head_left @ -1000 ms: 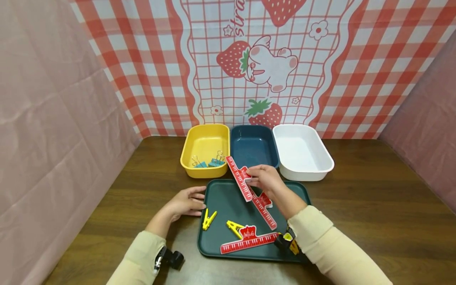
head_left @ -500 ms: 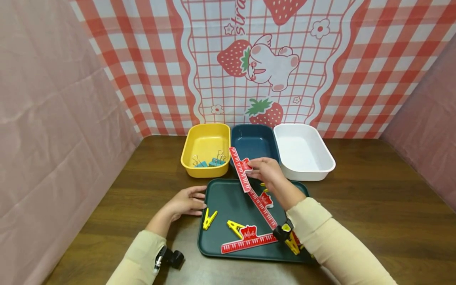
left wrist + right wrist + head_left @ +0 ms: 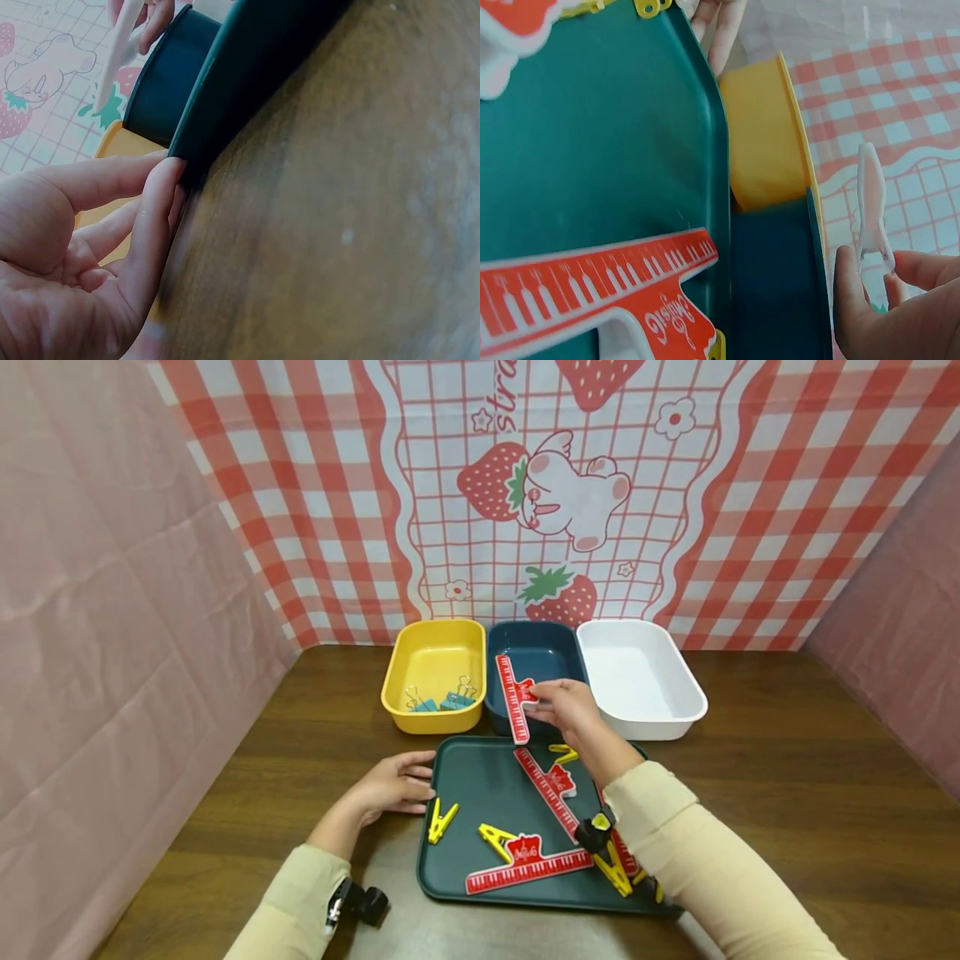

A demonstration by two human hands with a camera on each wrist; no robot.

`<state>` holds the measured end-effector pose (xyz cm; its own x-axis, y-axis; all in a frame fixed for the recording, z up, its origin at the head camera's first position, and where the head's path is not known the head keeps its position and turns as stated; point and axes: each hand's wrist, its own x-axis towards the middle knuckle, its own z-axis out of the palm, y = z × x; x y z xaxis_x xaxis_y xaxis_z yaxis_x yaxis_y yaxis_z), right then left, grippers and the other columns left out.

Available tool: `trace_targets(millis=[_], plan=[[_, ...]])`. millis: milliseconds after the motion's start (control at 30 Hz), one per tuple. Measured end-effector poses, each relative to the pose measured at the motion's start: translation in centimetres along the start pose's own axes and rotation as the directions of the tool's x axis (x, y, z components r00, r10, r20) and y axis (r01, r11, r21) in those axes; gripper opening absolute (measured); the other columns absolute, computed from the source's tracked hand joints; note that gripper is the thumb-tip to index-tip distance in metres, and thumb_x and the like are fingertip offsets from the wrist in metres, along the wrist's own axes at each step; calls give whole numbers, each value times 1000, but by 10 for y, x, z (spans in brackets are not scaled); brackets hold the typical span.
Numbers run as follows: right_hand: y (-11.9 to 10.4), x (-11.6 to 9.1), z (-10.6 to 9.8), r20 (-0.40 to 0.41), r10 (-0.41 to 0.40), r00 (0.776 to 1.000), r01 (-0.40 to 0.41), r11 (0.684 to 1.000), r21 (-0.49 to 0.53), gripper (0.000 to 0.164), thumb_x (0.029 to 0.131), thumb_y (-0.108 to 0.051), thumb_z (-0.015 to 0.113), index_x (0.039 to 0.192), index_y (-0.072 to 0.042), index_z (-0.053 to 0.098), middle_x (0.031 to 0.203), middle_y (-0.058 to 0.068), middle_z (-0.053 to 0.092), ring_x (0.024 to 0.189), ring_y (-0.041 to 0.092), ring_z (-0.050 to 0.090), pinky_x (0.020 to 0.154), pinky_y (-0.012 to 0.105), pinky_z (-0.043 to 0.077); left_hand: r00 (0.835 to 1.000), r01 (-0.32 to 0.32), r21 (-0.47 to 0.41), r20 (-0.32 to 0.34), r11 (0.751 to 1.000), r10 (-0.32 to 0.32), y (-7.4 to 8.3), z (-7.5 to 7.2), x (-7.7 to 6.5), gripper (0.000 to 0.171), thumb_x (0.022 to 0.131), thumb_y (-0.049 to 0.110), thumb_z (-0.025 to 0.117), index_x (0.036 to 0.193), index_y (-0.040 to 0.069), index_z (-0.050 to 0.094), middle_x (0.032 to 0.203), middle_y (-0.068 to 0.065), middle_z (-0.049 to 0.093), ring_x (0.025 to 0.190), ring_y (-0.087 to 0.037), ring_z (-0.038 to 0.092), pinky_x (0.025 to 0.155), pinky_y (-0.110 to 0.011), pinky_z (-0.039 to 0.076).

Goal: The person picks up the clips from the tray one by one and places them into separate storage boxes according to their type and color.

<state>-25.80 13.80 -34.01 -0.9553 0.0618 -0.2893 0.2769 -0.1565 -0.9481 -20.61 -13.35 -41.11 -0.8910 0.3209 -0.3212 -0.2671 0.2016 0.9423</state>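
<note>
The right sleeve [image 3: 701, 860] partly hides clips [image 3: 626, 853] on the green tray [image 3: 468, 777]. The left hand [image 3: 390, 788], fingers loosely extended, touches its rim. Farther, the right hand [image 3: 572, 710] pinches a red piano-print ruler clip [image 3: 513, 697], raised, partly covering the blue bin [image 3: 551, 643].

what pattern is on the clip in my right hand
The clip has red and white piano keys, clearest in the head view.

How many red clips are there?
4 red clips: one in the right hand; on the tray, one in the middle, one at the near edge, one partly behind the wrist camera. The right sleeve may hide more.
</note>
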Motion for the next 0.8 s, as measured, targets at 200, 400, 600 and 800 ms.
trace_targets(millis=[200,400,600,800], plan=[[-3,7,-5,-34,17,999,-18,1000,-13,32,92,-5,56,119,10,50,112,21,52,69,14,64,79,31,53,1000,-4,-5,4,1000,4,-1,0,0,62,83,-9,60,140,0,37,122,-23,48,83,-21,62,71,-38,57],[-4,15,-8,-68,28,997,-29,999,-14,36,93,-5,54,125,9,48,114,21,50,71,14,63,81,30,52,1000,2,-8,6,1000,-2,0,0,0,62,83,-9,60,140,1,37,123,-23,47,82,-21,62,71,-38,56],[-6,22,-9,-121,34,992,-37,999,-18,35,93,-7,54,125,8,50,114,18,51,73,14,62,79,28,52,1000,4,-7,5,1000,-4,1,0,0,62,84,-9,60,140,1,37,123,-23,47,83,-21,62,71,-38,56],[-7,29,-7,-163,33,986,-33,999,5,35,93,-6,53,125,8,50,111,16,53,77,17,63,80,29,52,1000,6,-9,5,1000,-6,1,0,0,63,83,-9,61,140,1,37,123,-23,47,83,-21,62,71,-38,56]])
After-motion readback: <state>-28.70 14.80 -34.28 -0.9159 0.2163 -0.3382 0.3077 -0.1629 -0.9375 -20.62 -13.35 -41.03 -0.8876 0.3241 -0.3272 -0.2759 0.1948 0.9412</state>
